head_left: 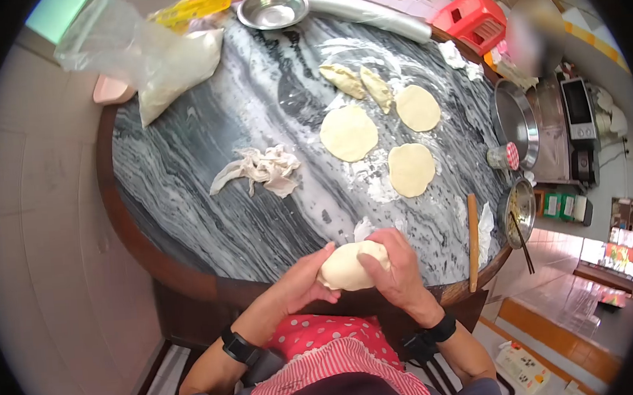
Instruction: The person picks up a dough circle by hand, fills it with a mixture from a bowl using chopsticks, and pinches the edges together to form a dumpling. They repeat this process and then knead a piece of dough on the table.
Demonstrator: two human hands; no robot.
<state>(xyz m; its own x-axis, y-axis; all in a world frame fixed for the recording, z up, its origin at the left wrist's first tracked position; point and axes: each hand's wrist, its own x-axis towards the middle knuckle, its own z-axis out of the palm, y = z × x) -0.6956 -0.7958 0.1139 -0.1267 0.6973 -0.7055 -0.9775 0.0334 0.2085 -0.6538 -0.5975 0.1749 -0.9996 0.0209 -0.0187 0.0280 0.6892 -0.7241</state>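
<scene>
Between both hands, just above the near edge of the table, I hold a plump, pale dough bun (351,266). My left hand (306,280) cups its left end, while my right hand (395,265) wraps its right end with the thumb lying across the front. The bun hides some of my fingers. Farther out on the floured marble lie three flat dough rounds, among them a large one (349,134), a lower one (412,170) and one on the right (418,108). Two folded dough pieces (343,81) rest beside them.
A rolling pin (473,241) lies at the right, near a bowl with filling and chopsticks (520,216). A lidded jar (503,156) stands by a metal pan (517,121). Crumpled cloth (260,172), a flour bag (179,68), a steel bowl (272,8) and a plastic roll (370,14) are farther off.
</scene>
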